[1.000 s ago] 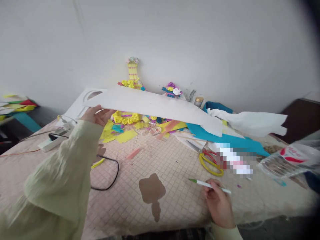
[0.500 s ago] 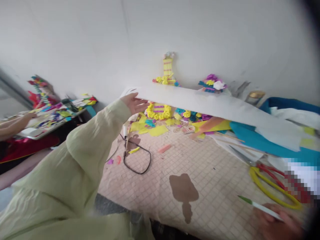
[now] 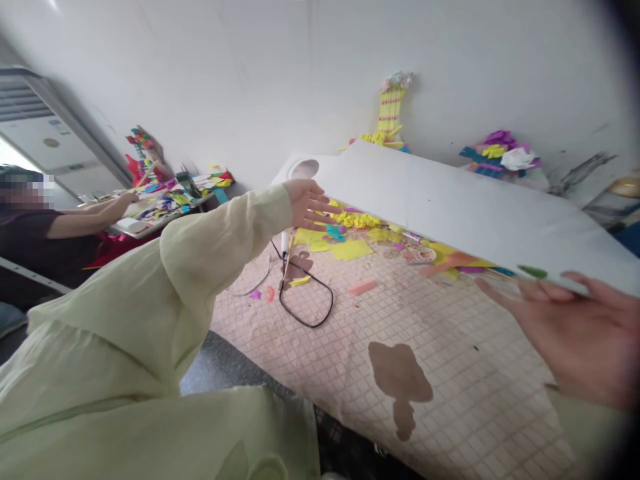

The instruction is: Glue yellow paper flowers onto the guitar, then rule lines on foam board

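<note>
A long white paper sheet (image 3: 440,200) stretches across the back of the table, its left end curled into a roll. My left hand (image 3: 311,205) is at the sheet's lower edge beside the curl, fingers spread and palm toward the paper. I cannot tell how firmly it touches. At the sheet's right front edge is my right hand (image 3: 580,327), with a slim white pen (image 3: 573,285) with a green tip between its fingers. The forefinger sticks out to the left. Where the right fingers meet the paper is unclear.
Yellow paper scraps (image 3: 351,250), a pink strip (image 3: 362,287) and a looped black cable (image 3: 320,323) lie on the checked tablecloth (image 3: 450,313). A brown patch (image 3: 400,373) is nearer me. Paper-flower pieces (image 3: 500,153) stand by the wall. At left, another person (image 3: 50,227) works at a second table.
My right hand, with the pen, has risen from the table's front right to the sheet. More of the sheet's width shows now. My view has turned left; the scissors are no longer visible.
</note>
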Demonstrator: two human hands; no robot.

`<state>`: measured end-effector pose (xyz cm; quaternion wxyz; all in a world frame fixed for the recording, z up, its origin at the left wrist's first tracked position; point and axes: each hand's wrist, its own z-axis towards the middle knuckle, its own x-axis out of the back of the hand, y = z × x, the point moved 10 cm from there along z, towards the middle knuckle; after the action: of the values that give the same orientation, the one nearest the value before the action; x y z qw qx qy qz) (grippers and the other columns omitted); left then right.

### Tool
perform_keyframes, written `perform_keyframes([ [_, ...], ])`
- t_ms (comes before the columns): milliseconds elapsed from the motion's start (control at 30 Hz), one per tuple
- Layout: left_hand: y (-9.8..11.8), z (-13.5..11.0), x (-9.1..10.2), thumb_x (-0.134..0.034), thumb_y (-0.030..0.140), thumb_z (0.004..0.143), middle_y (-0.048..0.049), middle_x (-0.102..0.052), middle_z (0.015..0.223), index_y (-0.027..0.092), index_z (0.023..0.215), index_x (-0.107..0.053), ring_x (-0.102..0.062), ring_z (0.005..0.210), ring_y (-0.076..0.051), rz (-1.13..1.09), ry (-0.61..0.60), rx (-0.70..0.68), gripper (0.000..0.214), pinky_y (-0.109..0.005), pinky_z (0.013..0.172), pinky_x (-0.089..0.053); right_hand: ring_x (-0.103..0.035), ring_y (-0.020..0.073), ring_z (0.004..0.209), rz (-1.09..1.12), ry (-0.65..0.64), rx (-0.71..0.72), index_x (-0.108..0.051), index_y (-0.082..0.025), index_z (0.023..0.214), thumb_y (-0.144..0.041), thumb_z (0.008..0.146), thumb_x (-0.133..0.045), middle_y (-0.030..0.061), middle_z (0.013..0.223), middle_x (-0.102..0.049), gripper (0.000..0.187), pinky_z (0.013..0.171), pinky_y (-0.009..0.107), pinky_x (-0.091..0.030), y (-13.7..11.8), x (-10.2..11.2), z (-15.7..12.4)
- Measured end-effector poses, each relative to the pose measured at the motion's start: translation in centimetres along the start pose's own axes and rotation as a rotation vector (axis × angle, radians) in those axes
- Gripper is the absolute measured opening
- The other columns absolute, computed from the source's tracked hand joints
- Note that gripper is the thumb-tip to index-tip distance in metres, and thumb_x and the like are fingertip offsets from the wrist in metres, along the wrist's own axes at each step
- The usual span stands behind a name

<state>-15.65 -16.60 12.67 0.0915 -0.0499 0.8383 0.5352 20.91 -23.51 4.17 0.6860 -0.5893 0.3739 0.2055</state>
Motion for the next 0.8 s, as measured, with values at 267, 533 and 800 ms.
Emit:
perform_keyframes([
  [267, -7.5, 3.1, 6.3, -0.056, 0.019, 0.071, -0.007, -0.066, 0.089, 0.019, 0.092, -0.06, -0.062, 0.077, -0.026, 0.123, 0.168, 0.031, 0.021, -0.047, 0.076, -0.044, -0.046, 0.0099, 0.061, -0.082, -0.102, 0.042, -0.054, -0.016, 0.065, -0.012, 0.077, -0.045, -0.0026, 0.056, -0.045, 0.015, 0.088, 0.056, -0.03, -1.3, -7.1, 3.9],
  [533, -20.2, -1.9, 7.3, -0.068, 0.023, 0.056, -0.0087, -0.067, 0.092, 0.016, 0.086, -0.063, -0.063, 0.077, -0.022, -0.078, 0.006, 0.111, 0.031, -0.032, 0.069, -0.047, -0.049, 0.0133, 0.057, -0.23, 0.0, -0.475, -0.057, -0.015, 0.063, -0.017, 0.053, -0.071, -0.0009, 0.061, -0.05, 0.018, 0.057, 0.031, -0.049, 11.6, 0.7, -0.1],
  [800, -20.5, -4.0, 10.7, -0.074, 0.031, 0.052, -0.0063, -0.067, 0.084, 0.017, 0.077, -0.064, -0.062, 0.074, -0.019, -0.12, 0.144, -0.072, 0.029, -0.031, 0.068, -0.047, -0.05, 0.0124, 0.058, -0.031, 0.2, -0.412, -0.05, -0.014, 0.065, -0.011, 0.059, -0.059, -0.0006, 0.059, -0.048, 0.011, 0.055, 0.028, -0.05, 12.8, 3.3, 3.0],
])
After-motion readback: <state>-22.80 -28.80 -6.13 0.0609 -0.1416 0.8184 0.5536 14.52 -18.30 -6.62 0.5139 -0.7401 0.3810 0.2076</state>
